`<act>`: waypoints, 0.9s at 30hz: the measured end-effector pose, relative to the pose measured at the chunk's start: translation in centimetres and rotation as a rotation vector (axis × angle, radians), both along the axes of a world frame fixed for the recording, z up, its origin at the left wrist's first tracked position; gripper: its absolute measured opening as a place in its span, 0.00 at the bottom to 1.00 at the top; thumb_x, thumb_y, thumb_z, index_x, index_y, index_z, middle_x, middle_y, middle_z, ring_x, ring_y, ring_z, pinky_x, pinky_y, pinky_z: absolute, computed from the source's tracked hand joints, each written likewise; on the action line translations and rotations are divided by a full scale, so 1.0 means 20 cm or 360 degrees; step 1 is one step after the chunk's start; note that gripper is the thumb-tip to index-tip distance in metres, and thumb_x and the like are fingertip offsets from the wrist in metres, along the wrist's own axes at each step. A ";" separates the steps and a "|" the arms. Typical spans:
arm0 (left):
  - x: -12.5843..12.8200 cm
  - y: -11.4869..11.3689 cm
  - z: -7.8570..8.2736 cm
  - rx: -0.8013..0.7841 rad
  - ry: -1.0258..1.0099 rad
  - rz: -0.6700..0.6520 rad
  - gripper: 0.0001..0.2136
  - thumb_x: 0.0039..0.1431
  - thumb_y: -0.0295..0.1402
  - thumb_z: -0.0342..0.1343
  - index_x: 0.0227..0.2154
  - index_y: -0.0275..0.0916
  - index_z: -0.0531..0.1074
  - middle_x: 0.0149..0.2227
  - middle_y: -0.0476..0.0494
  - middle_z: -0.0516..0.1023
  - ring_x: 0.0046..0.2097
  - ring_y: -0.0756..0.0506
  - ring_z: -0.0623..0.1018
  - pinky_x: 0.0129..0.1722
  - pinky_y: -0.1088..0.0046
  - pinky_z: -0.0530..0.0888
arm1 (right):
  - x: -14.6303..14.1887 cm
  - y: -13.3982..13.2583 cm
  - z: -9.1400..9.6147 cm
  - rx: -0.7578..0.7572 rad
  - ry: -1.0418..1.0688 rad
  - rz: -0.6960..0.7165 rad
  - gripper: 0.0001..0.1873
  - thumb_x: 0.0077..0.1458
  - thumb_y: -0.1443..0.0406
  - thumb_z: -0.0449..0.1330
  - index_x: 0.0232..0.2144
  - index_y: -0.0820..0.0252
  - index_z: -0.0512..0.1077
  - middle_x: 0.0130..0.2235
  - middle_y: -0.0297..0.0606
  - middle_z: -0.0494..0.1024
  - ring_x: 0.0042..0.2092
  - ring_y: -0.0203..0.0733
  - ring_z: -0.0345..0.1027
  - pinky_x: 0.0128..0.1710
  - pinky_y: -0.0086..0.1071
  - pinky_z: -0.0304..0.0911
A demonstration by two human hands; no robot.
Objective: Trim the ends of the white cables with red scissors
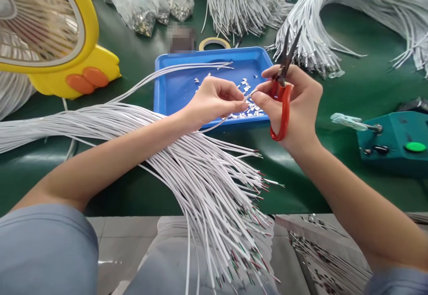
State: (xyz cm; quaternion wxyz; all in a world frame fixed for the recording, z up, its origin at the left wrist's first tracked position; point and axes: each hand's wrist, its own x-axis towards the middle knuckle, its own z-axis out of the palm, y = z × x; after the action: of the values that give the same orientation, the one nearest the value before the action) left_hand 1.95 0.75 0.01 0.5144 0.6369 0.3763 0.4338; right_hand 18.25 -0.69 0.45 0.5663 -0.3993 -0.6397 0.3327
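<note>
My left hand (214, 101) pinches the end of one thin white cable (214, 125) over the front of a blue tray (174, 85). My right hand (297, 103) grips red-handled scissors (283, 103), blades pointing up, and its thumb and forefinger meet the same cable end. Small white offcuts (249, 108) lie in the tray. A thick bundle of white cables (207, 183) runs under my left forearm and hangs off the table edge, showing coloured inner wires at the tips.
A yellow duck-shaped fan (50, 32) stands at the left. Bags of metal parts (147, 5), a tape roll (214, 43) and more white cable bundles (334, 23) lie behind the tray. A teal machine with a green button (394, 141) sits at the right on the green tabletop.
</note>
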 end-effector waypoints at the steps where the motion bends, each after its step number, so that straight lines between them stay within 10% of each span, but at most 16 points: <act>1: 0.00 0.00 -0.01 0.0083 0.0046 0.0043 0.05 0.47 0.23 0.64 0.21 0.32 0.73 0.20 0.49 0.72 0.22 0.56 0.66 0.21 0.77 0.62 | 0.01 0.00 0.01 -0.0012 -0.0037 0.0001 0.13 0.43 0.71 0.66 0.33 0.54 0.72 0.28 0.30 0.75 0.29 0.35 0.70 0.27 0.32 0.65; 10: 0.01 0.01 -0.04 0.0333 0.0147 0.0083 0.03 0.49 0.22 0.60 0.24 0.33 0.75 0.24 0.47 0.75 0.27 0.54 0.69 0.27 0.76 0.68 | 0.07 0.08 0.05 -0.0009 -0.0172 0.0225 0.13 0.41 0.68 0.70 0.31 0.55 0.73 0.25 0.29 0.72 0.28 0.34 0.69 0.30 0.32 0.67; 27: 0.00 0.00 0.02 -0.0071 -0.0281 0.0188 0.08 0.57 0.22 0.54 0.27 0.35 0.77 0.22 0.50 0.69 0.22 0.57 0.62 0.21 0.78 0.58 | 0.07 0.05 -0.03 0.0387 -0.0958 -0.0306 0.15 0.50 0.70 0.61 0.41 0.50 0.75 0.37 0.36 0.80 0.41 0.47 0.68 0.37 0.43 0.65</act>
State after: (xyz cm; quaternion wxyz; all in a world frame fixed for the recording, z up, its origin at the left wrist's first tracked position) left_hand 1.95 0.67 0.47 0.5330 0.5614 0.3760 0.5093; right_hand 19.65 0.32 -0.12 0.4241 -0.4677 -0.7726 0.0663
